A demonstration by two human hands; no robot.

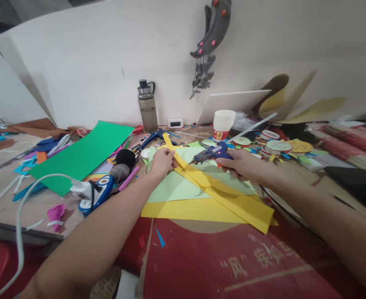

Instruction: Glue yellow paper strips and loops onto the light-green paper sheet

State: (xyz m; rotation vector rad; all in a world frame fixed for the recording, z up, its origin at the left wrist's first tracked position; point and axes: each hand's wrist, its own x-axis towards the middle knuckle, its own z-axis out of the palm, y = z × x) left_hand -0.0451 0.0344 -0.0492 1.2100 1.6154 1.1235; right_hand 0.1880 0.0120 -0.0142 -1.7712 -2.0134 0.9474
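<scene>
My left hand (162, 162) is closed, pinching a long yellow paper strip (201, 178) near its far end. The strip runs diagonally over a light green sheet (173, 189) and a larger yellow sheet (189, 209). My right hand (241, 164) grips a blue hot glue gun (212, 153). Its nozzle points left, just above the strip and a short way from my left fingers. A clear glue stick (257, 123) juts from the back of the gun.
A big green sheet (83, 155) lies at left, with a second blue glue gun (97, 193) and white cable (20, 207) in front. A water bottle (147, 106), stacked paper cups (223, 123), round paper crafts (279, 146) and scraps crowd the back. A red printed sheet (232, 261) covers the near edge.
</scene>
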